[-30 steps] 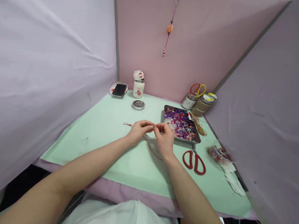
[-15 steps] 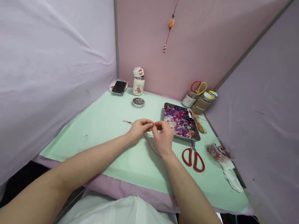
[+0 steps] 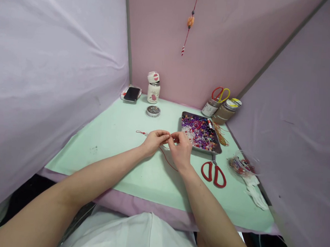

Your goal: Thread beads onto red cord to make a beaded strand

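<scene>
My left hand (image 3: 155, 142) and my right hand (image 3: 180, 148) meet fingertip to fingertip over the middle of the table, both pinching a thin red cord (image 3: 168, 163). The cord's looped end sticks out to the left of my left hand, with small clear beads partly hidden by the fingers. From under the hands its tail curves down toward my right wrist. What sits exactly between the fingertips is too small to make out. Just beyond my right hand lies a dark tray (image 3: 201, 150) full of purple, clear and red beads.
Red-handled scissors (image 3: 213, 174) lie below the tray. At the right are a bag of beads (image 3: 240, 165) and white cloth (image 3: 255, 194). Jars (image 3: 225, 111) stand at the back right; a white bottle (image 3: 153, 92), round tin (image 3: 153, 111) and phone (image 3: 132, 94) are at the back left.
The hands keep the same pinched pose on the cord, with barely any shift. The whole view has tilted slightly, so the background sits a little higher.
</scene>
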`<state>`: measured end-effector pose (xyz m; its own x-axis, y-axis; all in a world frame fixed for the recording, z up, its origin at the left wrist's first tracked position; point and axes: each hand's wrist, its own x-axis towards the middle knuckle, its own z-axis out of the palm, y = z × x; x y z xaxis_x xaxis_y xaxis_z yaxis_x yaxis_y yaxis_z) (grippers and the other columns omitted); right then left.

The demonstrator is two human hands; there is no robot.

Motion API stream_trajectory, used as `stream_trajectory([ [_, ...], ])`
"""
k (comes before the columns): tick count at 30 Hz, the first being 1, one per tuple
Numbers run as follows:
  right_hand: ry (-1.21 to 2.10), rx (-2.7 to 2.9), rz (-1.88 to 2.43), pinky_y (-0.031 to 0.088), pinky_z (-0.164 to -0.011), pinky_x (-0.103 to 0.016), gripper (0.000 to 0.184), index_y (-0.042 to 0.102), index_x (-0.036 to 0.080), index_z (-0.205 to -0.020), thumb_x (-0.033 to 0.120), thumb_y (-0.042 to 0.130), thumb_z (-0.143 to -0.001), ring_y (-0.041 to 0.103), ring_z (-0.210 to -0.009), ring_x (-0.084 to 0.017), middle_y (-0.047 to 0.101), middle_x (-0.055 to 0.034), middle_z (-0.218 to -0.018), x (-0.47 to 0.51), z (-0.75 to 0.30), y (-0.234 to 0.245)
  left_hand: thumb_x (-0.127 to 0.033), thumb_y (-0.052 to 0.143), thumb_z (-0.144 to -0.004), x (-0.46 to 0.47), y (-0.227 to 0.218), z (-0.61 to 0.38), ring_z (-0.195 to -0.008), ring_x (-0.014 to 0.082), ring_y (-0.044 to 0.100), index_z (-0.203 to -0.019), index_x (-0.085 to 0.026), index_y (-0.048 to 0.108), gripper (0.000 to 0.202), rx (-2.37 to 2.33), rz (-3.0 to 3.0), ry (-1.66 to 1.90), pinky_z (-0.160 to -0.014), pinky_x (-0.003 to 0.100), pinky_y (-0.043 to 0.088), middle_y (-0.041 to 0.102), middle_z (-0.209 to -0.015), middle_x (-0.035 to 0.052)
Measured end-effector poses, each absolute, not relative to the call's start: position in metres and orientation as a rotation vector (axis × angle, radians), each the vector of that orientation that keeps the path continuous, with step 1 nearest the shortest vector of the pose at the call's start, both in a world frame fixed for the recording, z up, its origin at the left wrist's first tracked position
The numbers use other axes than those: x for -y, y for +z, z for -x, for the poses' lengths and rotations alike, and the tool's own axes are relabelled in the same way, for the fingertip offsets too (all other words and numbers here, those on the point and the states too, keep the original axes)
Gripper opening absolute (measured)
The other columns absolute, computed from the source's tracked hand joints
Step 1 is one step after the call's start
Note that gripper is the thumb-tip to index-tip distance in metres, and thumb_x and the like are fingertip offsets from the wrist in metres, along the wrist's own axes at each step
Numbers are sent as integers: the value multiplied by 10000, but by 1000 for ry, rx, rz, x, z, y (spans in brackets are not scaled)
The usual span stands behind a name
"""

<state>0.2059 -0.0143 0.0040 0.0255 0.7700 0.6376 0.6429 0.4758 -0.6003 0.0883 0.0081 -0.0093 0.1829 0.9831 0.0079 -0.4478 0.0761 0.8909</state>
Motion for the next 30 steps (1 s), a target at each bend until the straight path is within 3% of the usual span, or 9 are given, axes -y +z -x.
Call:
stream_trajectory([
  [13,162,1675,1218,415,-678,-281,48,541,193,-754,197,505,-786,515,-668,-139,571,-5,-719,15,-210,5,-254,768,-607,-14,-9,-81,-678,77,571,-762,-105,634,254,-768,-843,1261,-718,241,451,626,-753,22],
  [21,417,1502,1236,449,-659,-271,118,585,171,-836,249,521,-775,559,-666,-136,623,-23,-759,6,-227,10,-255,774,-614,-14,-9,-81,-703,89,587,-788,-103,654,260,-781,-867,1226,-741,262,458,642,-763,37],
  [24,460,1642,1273,442,-638,-269,181,606,171,-901,228,514,-756,560,-640,-137,641,-21,-753,5,-247,17,-260,779,-612,-14,-8,-79,-715,96,589,-786,-106,663,259,-801,-861,1221,-769,281,460,644,-769,43],
  [30,456,2138,1381,423,-661,-286,171,659,201,-761,161,496,-729,584,-651,-156,669,-16,-713,10,-269,23,-240,795,-590,-17,-7,-74,-716,102,589,-774,-110,675,255,-847,-847,1162,-750,283,459,643,-768,45],
])
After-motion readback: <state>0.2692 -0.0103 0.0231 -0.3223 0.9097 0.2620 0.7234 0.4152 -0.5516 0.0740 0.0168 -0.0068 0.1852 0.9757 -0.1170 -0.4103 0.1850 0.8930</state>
